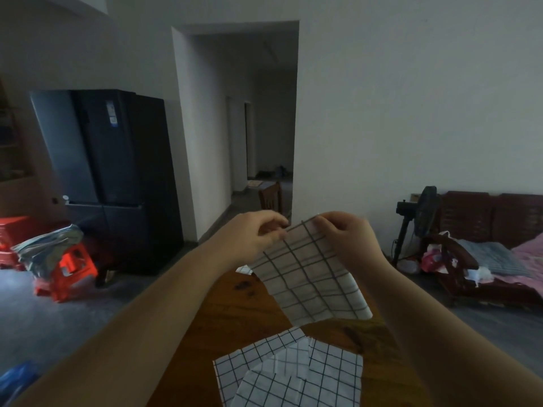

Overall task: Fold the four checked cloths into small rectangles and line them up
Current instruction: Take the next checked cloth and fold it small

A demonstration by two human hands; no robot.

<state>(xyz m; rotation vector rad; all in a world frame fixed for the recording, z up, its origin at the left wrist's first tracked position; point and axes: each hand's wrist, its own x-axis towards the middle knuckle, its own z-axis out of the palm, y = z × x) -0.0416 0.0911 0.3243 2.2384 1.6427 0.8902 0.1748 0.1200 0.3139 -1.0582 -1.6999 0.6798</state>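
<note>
While the left hand (258,233) and right hand (343,233) pinch 1 checked cloth (311,277) aloft by its top edge, other checked cloths (291,371) lie overlapped on the tabletop (235,312).

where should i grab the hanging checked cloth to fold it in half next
Probably a loose bottom corner, from below. The left hand and right hand pinch the top edge of the hanging cloth close together, so it hangs flat above the table. One hand could lift that corner to the top to halve it.
</note>
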